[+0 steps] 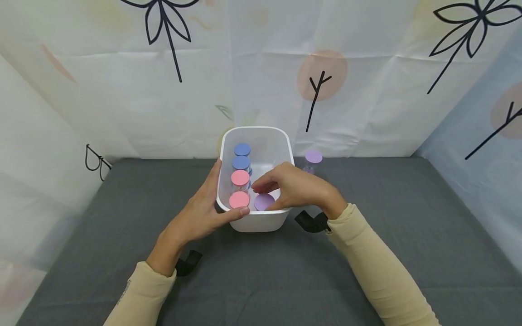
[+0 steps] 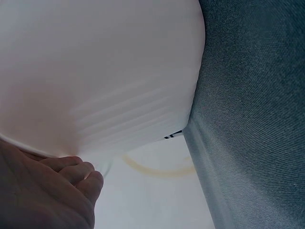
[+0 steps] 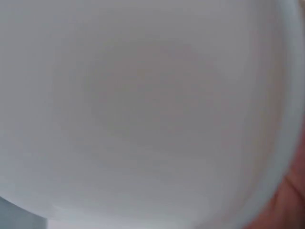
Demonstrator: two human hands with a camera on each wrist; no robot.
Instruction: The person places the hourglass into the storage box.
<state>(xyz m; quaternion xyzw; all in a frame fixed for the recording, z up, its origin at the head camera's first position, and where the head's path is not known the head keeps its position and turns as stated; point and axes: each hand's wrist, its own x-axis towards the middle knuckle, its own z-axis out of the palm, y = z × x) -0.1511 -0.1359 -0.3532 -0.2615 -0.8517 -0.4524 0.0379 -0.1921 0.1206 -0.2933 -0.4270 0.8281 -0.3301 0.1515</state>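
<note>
On the grey table stands a white bin [image 1: 261, 222] holding several small clear jars with coloured lids. Down its left side run jars with blue lids [image 1: 241, 162] and pink lids [image 1: 239, 177]. My left hand [image 1: 200, 217] grips the bin at its near left corner, thumb over the front rim and fingers along the outer left wall. Over the right rim reaches my right hand [image 1: 299, 185], its fingers and thumb round a purple-lidded jar [image 1: 264, 202] at the near end. That jar's body is hidden. The right wrist view shows mostly the blurred bin wall [image 3: 152, 114].
Another purple-lidded jar [image 1: 313, 157] stands on the table just right of the bin, partly behind the right hand. A patterned white cloth [image 1: 261, 90] hangs behind the dark grey table cover [image 1: 261, 280], with more cloth at both sides.
</note>
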